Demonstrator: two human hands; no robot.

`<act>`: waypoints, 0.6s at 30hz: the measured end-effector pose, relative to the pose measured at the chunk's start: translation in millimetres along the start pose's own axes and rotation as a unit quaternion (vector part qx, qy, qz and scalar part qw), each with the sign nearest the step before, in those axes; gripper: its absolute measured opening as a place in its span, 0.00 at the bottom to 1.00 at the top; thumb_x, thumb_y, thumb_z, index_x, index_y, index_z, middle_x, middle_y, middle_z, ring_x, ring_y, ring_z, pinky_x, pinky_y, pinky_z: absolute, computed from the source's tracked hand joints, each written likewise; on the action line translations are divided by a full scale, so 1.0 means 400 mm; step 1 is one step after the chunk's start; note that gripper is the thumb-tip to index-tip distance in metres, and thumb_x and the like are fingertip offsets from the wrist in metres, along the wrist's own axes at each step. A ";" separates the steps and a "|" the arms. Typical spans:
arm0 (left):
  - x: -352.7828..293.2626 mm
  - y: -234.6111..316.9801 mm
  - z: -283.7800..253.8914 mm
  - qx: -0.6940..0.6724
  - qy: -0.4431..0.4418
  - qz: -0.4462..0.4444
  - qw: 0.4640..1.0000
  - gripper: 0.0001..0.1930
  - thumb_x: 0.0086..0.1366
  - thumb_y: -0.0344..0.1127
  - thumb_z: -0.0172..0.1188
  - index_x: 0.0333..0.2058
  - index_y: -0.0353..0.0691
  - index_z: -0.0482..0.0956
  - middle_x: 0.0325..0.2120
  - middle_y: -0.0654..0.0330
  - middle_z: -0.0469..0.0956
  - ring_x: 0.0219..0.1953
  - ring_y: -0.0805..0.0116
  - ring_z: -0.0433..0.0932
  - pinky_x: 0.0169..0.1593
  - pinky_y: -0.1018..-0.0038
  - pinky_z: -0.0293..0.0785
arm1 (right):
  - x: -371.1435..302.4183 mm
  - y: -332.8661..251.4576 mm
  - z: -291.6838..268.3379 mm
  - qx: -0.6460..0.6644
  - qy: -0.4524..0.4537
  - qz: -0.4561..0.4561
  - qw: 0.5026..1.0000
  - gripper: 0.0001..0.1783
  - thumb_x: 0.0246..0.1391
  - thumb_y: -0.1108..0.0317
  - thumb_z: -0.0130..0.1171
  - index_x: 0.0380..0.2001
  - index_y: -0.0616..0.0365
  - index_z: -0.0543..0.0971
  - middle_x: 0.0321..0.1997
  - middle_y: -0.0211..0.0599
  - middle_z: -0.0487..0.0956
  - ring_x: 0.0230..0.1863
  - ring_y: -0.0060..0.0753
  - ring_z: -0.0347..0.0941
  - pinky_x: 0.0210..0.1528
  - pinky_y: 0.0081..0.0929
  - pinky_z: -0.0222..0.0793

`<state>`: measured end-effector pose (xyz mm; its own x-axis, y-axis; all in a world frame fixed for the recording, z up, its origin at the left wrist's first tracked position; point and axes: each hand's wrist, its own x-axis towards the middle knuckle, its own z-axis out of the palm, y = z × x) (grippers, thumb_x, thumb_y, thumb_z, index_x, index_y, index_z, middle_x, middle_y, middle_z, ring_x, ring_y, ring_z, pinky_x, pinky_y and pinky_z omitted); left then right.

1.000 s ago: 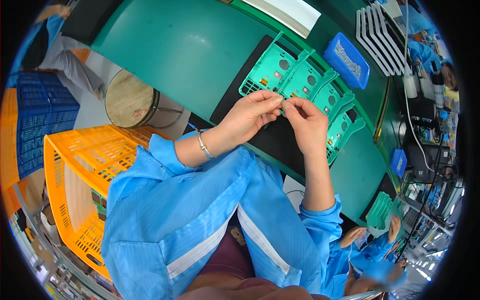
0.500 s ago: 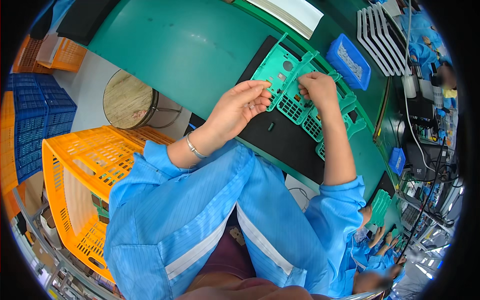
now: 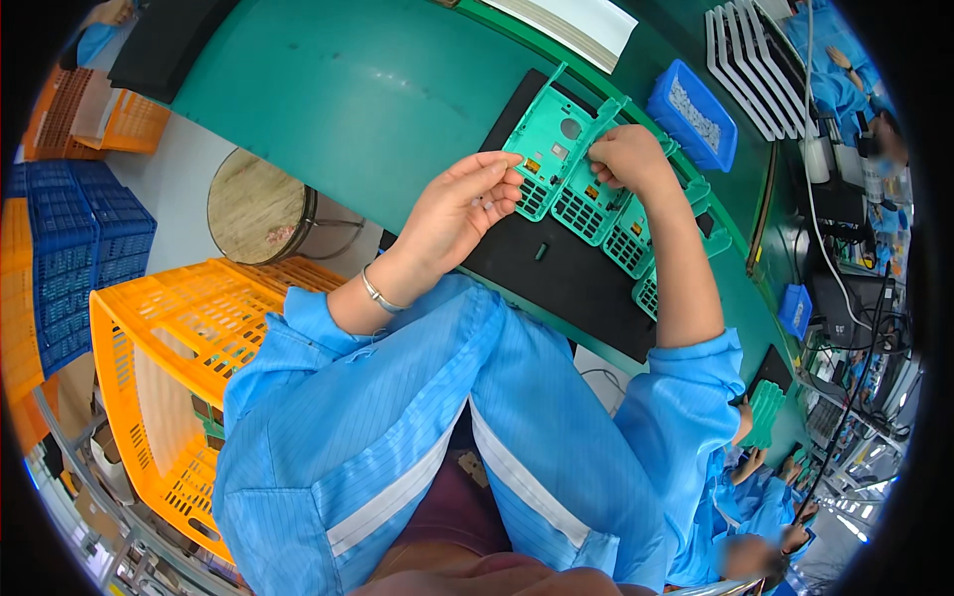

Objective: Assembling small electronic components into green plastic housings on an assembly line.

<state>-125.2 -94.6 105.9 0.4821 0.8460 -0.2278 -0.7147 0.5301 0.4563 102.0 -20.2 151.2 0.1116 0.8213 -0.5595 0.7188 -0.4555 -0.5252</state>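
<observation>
A row of several green plastic housings with slotted grilles lies on a black mat (image 3: 527, 288). At the near left corner of the leftmost housing (image 3: 545, 127), my left hand (image 3: 452, 211) is closed, thumb against fingertips, with a small pale piece (image 3: 486, 205) in its curled fingers. Over the upper part of the second housing (image 3: 581, 204), my right hand (image 3: 634, 162) has its fingers pinched together and pointing down. Whatever they hold is hidden. Small orange-yellow parts show inside the housings. A short dark green piece (image 3: 541, 252) lies on the mat.
Behind the housings stands a blue bin (image 3: 710, 144) of small white pieces, near a white rack (image 3: 760, 74). An orange crate (image 3: 184, 298) stands by my left side, with a round stool (image 3: 253, 207) beyond it. Other people work at the far right.
My left hand has drawn back slightly to the left, uncovering an orange-yellow part in the leftmost housing. My right hand stays over the second housing, its wrist a little higher.
</observation>
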 end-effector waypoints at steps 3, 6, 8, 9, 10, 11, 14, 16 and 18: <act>0.006 -0.001 0.006 -0.003 -0.012 0.000 1.000 0.12 0.65 0.32 0.50 0.45 0.33 0.71 0.33 0.62 0.74 0.35 0.77 0.73 0.42 0.80 0.72 | -0.006 0.020 0.018 -0.060 0.040 -0.003 0.997 0.11 0.44 0.65 0.55 0.24 0.64 0.78 0.23 0.34 0.78 0.23 0.24 0.74 0.25 0.22 0.70; 0.009 0.002 0.005 -0.008 -0.001 0.000 1.000 0.13 0.65 0.32 0.50 0.45 0.32 0.71 0.33 0.62 0.74 0.35 0.76 0.73 0.42 0.80 0.72 | -0.042 0.045 0.054 -0.039 0.159 -0.089 0.982 0.12 0.46 0.64 0.53 0.30 0.58 0.81 0.25 0.41 0.80 0.28 0.40 0.77 0.36 0.31 0.71; 0.013 0.008 -0.002 -0.004 0.003 0.011 1.000 0.12 0.65 0.32 0.49 0.45 0.33 0.71 0.33 0.62 0.74 0.35 0.76 0.73 0.42 0.80 0.72 | -0.079 0.081 0.092 -0.140 0.285 -0.253 0.914 0.12 0.49 0.66 0.52 0.36 0.57 0.80 0.31 0.43 0.79 0.32 0.44 0.75 0.38 0.33 0.71; 0.016 0.011 -0.005 0.002 0.007 0.020 1.000 0.11 0.66 0.33 0.49 0.44 0.33 0.71 0.32 0.62 0.75 0.34 0.77 0.73 0.42 0.80 0.71 | -0.096 0.087 0.102 -0.166 0.276 -0.255 0.912 0.12 0.49 0.70 0.54 0.39 0.57 0.78 0.36 0.38 0.78 0.36 0.43 0.74 0.39 0.29 0.70; 0.016 0.015 -0.007 0.002 0.009 0.021 1.000 0.11 0.66 0.33 0.49 0.44 0.33 0.71 0.32 0.62 0.75 0.34 0.77 0.73 0.42 0.80 0.71 | -0.103 0.092 0.113 -0.165 0.273 -0.256 0.912 0.12 0.49 0.70 0.54 0.39 0.57 0.78 0.36 0.38 0.78 0.36 0.43 0.74 0.39 0.29 0.70; 0.018 0.018 -0.010 0.002 0.010 0.026 1.000 0.12 0.65 0.32 0.49 0.45 0.32 0.71 0.33 0.61 0.74 0.35 0.76 0.73 0.43 0.80 0.72 | -0.106 0.099 0.124 -0.194 0.294 -0.280 0.893 0.13 0.49 0.72 0.53 0.40 0.57 0.78 0.37 0.38 0.77 0.37 0.43 0.74 0.39 0.30 0.71; 0.018 0.020 -0.012 0.001 0.011 0.035 0.999 0.14 0.65 0.32 0.50 0.47 0.31 0.70 0.35 0.59 0.74 0.37 0.74 0.74 0.44 0.79 0.72 | -0.120 0.094 0.149 -0.259 0.325 -0.296 0.860 0.17 0.46 0.78 0.51 0.41 0.56 0.78 0.39 0.37 0.75 0.39 0.40 0.73 0.38 0.32 0.71; 0.019 0.019 -0.004 0.001 0.008 0.041 0.999 0.14 0.65 0.32 0.49 0.47 0.31 0.69 0.36 0.58 0.73 0.38 0.73 0.74 0.46 0.78 0.72 | -0.113 0.097 0.157 -0.344 0.341 -0.306 0.819 0.21 0.40 0.80 0.54 0.43 0.59 0.76 0.40 0.39 0.74 0.38 0.41 0.72 0.37 0.34 0.71; 0.019 0.016 0.008 0.002 0.034 0.040 0.999 0.16 0.66 0.33 0.48 0.49 0.30 0.67 0.41 0.54 0.72 0.44 0.68 0.73 0.49 0.75 0.72 | -0.107 0.102 0.155 -0.337 0.328 -0.297 0.831 0.21 0.40 0.79 0.54 0.43 0.59 0.76 0.41 0.40 0.74 0.39 0.42 0.72 0.38 0.34 0.71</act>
<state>-124.6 -85.0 110.0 0.3877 0.8879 -0.2474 -0.7477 0.4599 0.4789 84.0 -95.2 114.1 -0.2096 0.9437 0.2558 0.9771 0.2119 0.0186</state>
